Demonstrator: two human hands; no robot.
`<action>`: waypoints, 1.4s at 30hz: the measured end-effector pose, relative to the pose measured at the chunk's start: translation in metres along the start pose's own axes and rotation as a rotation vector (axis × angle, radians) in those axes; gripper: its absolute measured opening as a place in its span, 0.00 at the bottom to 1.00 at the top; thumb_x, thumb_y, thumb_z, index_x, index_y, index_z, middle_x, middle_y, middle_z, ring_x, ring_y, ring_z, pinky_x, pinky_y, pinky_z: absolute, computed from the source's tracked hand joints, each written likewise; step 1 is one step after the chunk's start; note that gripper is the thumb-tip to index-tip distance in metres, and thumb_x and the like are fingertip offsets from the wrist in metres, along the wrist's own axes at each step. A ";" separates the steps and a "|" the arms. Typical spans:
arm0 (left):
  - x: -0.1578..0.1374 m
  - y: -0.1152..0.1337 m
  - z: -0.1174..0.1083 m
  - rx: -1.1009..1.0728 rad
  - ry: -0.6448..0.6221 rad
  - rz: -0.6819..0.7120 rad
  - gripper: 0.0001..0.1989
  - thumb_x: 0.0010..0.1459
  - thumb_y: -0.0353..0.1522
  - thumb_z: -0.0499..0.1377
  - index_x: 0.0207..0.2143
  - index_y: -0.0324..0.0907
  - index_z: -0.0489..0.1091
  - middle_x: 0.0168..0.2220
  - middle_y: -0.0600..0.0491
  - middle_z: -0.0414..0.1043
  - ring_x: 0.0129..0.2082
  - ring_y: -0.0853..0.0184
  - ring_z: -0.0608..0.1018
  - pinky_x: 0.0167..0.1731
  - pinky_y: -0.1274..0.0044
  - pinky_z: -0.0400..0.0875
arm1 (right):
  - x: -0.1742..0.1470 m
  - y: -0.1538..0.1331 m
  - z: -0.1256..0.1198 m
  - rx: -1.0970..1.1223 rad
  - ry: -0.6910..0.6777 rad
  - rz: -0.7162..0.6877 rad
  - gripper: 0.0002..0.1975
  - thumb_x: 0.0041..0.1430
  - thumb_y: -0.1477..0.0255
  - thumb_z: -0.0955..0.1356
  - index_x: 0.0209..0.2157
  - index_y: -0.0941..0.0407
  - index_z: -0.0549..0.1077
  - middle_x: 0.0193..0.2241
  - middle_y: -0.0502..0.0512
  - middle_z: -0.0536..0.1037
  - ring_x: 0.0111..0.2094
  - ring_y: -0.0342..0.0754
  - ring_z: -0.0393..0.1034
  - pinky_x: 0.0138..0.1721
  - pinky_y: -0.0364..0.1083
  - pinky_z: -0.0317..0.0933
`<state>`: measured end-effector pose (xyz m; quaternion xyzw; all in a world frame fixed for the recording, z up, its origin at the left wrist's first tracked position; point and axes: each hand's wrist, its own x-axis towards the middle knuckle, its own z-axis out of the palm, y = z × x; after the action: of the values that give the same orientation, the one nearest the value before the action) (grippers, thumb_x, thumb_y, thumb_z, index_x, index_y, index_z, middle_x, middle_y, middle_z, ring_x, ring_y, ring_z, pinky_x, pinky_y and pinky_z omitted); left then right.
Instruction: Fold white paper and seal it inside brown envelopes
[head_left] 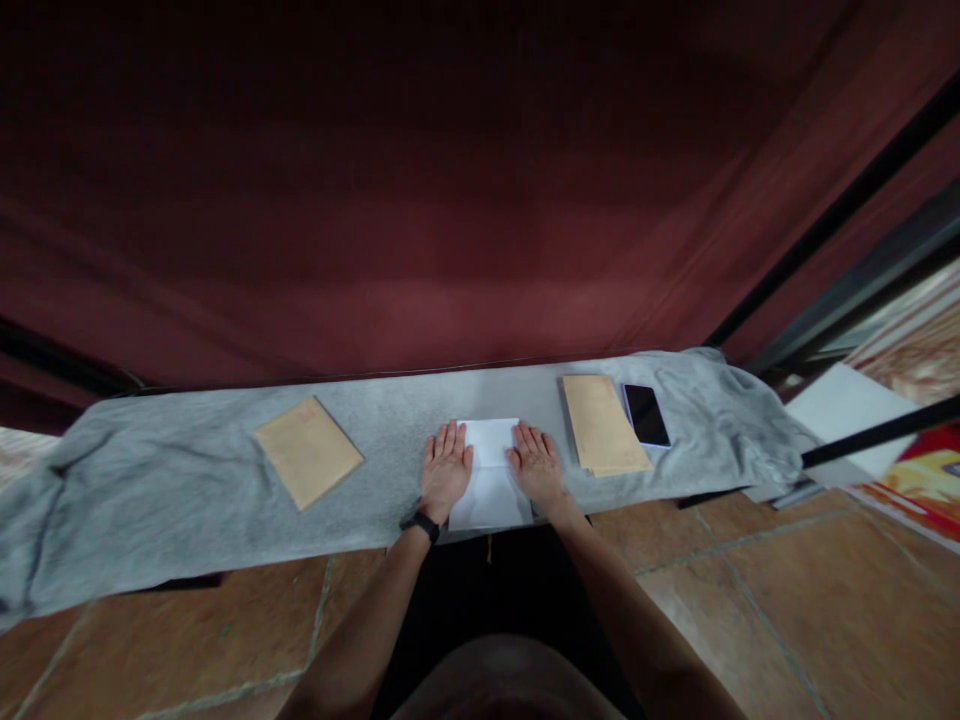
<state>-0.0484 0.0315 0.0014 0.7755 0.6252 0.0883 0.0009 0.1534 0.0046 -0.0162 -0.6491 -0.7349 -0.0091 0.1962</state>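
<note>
A sheet of white paper with a crease across it lies on the grey cloth in front of me. My left hand rests flat on its left edge, fingers stretched out and pointing away from me. On the right edge my right hand lies flat too, its fingers extended. Neither hand grips anything. To the right sits a small stack of brown envelopes, and a single brown envelope lies at an angle to the left.
Grey cloth covers the long narrow surface. A phone lies right of the envelope stack. Behind the surface hangs a dark red panel. Black bars slant at the right, by a white board. Below is tiled floor.
</note>
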 end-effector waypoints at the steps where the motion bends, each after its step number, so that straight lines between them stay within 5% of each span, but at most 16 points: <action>1: 0.000 0.000 0.000 -0.002 -0.001 0.000 0.29 0.69 0.37 0.41 0.69 0.38 0.52 0.69 0.46 0.52 0.71 0.58 0.53 0.68 0.59 0.47 | -0.001 0.000 -0.001 0.005 0.003 -0.005 0.26 0.72 0.64 0.57 0.67 0.60 0.59 0.65 0.62 0.63 0.66 0.58 0.56 0.66 0.59 0.46; 13: 0.000 0.005 -0.007 -0.033 0.057 -0.007 0.27 0.69 0.35 0.42 0.67 0.38 0.58 0.68 0.45 0.58 0.69 0.58 0.57 0.68 0.60 0.49 | -0.018 0.002 -0.016 0.050 -0.026 -0.013 0.24 0.73 0.66 0.56 0.65 0.59 0.62 0.64 0.60 0.65 0.66 0.55 0.57 0.66 0.57 0.45; 20: 0.012 0.059 -0.008 -0.197 -0.037 0.316 0.27 0.72 0.38 0.38 0.66 0.36 0.59 0.67 0.46 0.59 0.68 0.62 0.60 0.67 0.64 0.52 | -0.017 0.001 -0.019 0.065 -0.047 0.008 0.24 0.72 0.68 0.56 0.64 0.58 0.63 0.64 0.60 0.65 0.66 0.54 0.57 0.66 0.57 0.45; 24: 0.013 0.073 0.006 -0.182 -0.076 0.348 0.28 0.71 0.40 0.39 0.67 0.39 0.57 0.69 0.48 0.56 0.70 0.61 0.55 0.68 0.62 0.47 | -0.016 0.001 -0.022 0.059 -0.071 -0.010 0.25 0.71 0.70 0.57 0.66 0.59 0.61 0.65 0.60 0.64 0.66 0.54 0.56 0.66 0.56 0.44; 31: 0.027 0.063 0.012 -0.142 -0.054 0.278 0.26 0.70 0.39 0.41 0.69 0.48 0.54 0.70 0.54 0.54 0.71 0.62 0.53 0.69 0.60 0.44 | -0.016 0.001 -0.020 0.074 -0.059 0.003 0.23 0.72 0.67 0.56 0.63 0.56 0.65 0.64 0.59 0.66 0.66 0.54 0.57 0.66 0.58 0.44; 42: 0.018 0.037 0.007 -0.095 -0.025 0.136 0.28 0.70 0.40 0.41 0.69 0.45 0.53 0.70 0.51 0.53 0.71 0.60 0.52 0.69 0.60 0.44 | -0.022 0.008 -0.020 0.125 -0.040 -0.028 0.23 0.69 0.74 0.58 0.63 0.57 0.65 0.62 0.59 0.69 0.64 0.51 0.60 0.66 0.55 0.46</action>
<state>-0.0078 0.0412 0.0014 0.8163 0.5660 0.1079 0.0394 0.1685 -0.0203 -0.0059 -0.6253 -0.7468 0.0470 0.2216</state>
